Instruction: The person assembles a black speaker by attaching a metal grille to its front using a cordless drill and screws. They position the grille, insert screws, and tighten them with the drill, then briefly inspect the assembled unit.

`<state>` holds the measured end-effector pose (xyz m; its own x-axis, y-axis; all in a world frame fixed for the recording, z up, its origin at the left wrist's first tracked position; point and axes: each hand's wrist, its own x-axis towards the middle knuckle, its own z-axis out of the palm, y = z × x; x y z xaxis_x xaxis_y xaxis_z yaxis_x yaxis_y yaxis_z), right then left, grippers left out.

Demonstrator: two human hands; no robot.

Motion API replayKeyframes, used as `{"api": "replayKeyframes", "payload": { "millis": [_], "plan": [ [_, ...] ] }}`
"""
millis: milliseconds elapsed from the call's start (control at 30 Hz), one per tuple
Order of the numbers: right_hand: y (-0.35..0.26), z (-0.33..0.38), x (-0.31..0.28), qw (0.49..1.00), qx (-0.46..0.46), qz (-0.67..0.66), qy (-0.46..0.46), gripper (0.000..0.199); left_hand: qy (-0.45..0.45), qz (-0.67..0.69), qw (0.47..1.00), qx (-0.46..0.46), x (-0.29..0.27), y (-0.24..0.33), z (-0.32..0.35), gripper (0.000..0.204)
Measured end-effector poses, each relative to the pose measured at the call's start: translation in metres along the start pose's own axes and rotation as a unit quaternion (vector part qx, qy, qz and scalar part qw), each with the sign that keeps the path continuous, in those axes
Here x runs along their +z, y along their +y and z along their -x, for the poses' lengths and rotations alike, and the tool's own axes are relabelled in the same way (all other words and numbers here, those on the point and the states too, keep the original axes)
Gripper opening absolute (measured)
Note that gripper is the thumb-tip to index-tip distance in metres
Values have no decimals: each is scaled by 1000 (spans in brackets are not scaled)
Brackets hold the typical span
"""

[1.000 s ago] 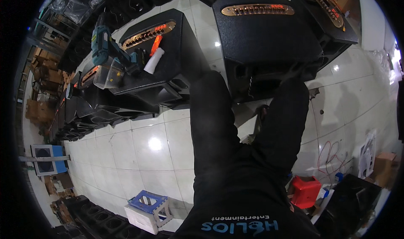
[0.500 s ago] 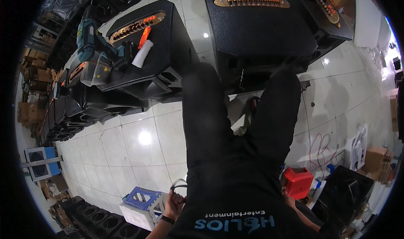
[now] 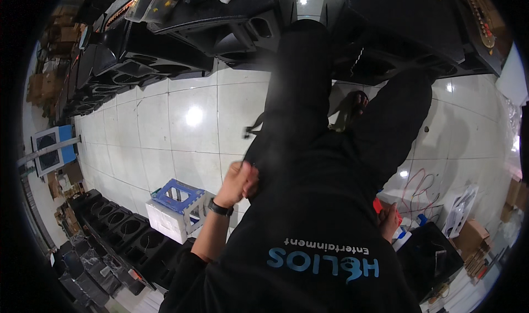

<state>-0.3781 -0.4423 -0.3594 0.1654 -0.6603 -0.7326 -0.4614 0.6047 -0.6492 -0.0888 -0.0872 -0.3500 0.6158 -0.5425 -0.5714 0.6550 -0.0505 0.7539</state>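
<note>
My left hand [image 3: 241, 182] is closed beside my left thigh, a dark watch on its wrist. It grips a thin black cord [image 3: 255, 126], part of which shows against the white floor beyond the hand. The cord has a small blocky end, and the rest is lost against my black trousers. On the other side, my right hand [image 3: 389, 222] hangs by my hip, next to a red plastic stool [image 3: 378, 205] mostly hidden by my body. Its fingers are partly hidden and what they do is unclear.
Black speaker cabinets [image 3: 231, 31] stand ahead, a clear plastic tub [image 3: 160, 7] on one. A blue and white step stool [image 3: 179, 196] is at my left. More speaker boxes [image 3: 118, 225] line the lower left. Red wire [image 3: 417, 189] and a cardboard box [image 3: 473, 234] lie to the right.
My left hand has moved forward along my thigh with the black cord, whose end now reaches ahead. The right hand shows more beside the red stool. The view has shifted down and back.
</note>
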Motion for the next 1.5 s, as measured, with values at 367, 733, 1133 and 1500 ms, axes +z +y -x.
{"api": "replayKeyframes", "payload": {
  "millis": [367, 733, 1133, 1500],
  "plan": [
    [-1, 5, 8, 993, -51, -102, -18, 49, 46, 68, 989, 125, 13, 112, -73, 50],
    [0, 15, 3, 990, 3, -142, 5, 40, -207, -313, 926, 45, 128, 138, -158, 48],
    [23, 41, 20, 931, 5, -333, -148, 23, -479, -161, 791, -345, 244, 13, -172, 24],
    [10, 31, 28, 978, -69, -140, -141, 24, -515, -283, 801, -113, 240, 62, -182, 37]
  ]
}}
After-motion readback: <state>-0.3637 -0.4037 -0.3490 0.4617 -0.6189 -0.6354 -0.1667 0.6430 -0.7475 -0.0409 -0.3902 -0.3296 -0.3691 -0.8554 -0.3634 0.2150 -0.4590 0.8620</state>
